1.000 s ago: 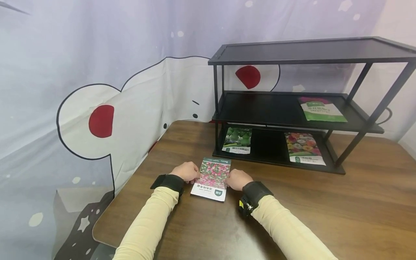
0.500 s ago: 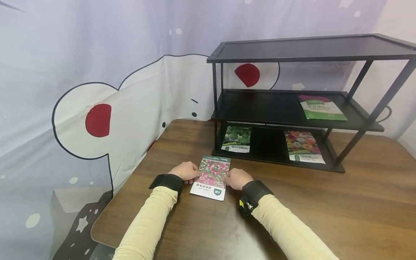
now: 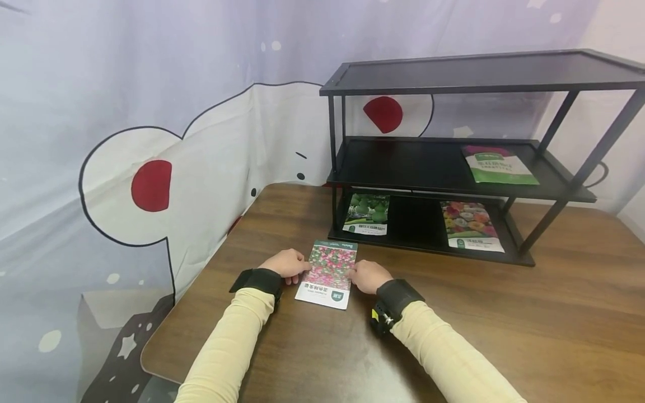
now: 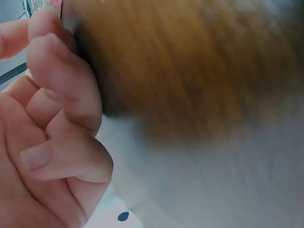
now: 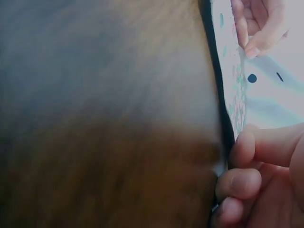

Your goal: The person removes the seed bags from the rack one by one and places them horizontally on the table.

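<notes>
A flower seed packet [image 3: 328, 274], printed with pink blossoms above a white band, lies on or just over the wooden table in front of the rack. My left hand [image 3: 288, 265] pinches its left edge, and my right hand [image 3: 370, 276] pinches the right edge between thumb and fingers. From the right wrist, the packet [image 5: 229, 71] appears nearly edge-on, the right thumb on its face and the left hand [image 5: 260, 23] at the far side. Only a small corner of the packet [image 4: 54, 4] shows in the left wrist view, behind the left fingers [image 4: 61, 76].
A black three-tier rack [image 3: 433, 248] stands behind the packet. Its bottom tier holds a green gourd packet [image 3: 368, 214] at left and a colourful flower packet [image 3: 471, 226] at right. A green-and-white packet [image 3: 499, 165] lies on the middle tier. A printed curtain [image 3: 211, 151] hangs behind.
Both hands keep their hold on the seed packet, which stays in nearly the same place. The head view has shifted very slightly.
</notes>
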Tool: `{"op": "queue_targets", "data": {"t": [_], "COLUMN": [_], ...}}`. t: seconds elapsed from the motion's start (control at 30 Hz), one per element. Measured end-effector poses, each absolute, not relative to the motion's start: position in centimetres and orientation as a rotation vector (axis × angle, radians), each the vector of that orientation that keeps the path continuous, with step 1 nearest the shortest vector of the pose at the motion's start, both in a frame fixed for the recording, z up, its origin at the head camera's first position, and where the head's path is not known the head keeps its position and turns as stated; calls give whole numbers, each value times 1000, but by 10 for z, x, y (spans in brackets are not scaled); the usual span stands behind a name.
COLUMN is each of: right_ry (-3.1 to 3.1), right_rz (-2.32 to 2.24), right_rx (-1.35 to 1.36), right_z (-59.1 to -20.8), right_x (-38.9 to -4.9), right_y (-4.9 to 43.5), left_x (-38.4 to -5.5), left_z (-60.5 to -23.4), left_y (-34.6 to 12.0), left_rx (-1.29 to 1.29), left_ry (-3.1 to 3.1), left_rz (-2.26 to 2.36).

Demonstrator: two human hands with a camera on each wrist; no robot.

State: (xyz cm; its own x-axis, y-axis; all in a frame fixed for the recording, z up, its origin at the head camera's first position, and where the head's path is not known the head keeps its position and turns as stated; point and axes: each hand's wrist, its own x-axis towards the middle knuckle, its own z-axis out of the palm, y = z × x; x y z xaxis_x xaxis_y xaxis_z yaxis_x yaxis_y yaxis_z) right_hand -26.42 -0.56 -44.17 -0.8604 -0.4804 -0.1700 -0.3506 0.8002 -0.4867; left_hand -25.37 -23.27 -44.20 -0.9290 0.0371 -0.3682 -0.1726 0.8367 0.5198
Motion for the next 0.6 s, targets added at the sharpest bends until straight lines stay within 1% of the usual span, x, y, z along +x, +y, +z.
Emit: {"op": "queue_targets", "data": {"t": [0.17, 0.3, 0.47, 0.6], "right_ry": [2682, 2677, 2700, 2728], "right_rz": [-791, -926, -1042, -1125], "right_rx": [-642, -638, -605, -536], "right_z": [-440, -435, -418, -394], "right_x": [-267, -269, -272, -277], "right_y": [7, 26, 59, 88], "left_x": [-250, -247, -242, -242], "left_z": [-429, -418, -398, -377], "left_y": [-231, -230, -212, -186], "left_rx": [-154, -127, 25, 186], "left_ry": [2586, 2719, 2900, 2977], "left_rz": [904, 897, 962, 1034]}}
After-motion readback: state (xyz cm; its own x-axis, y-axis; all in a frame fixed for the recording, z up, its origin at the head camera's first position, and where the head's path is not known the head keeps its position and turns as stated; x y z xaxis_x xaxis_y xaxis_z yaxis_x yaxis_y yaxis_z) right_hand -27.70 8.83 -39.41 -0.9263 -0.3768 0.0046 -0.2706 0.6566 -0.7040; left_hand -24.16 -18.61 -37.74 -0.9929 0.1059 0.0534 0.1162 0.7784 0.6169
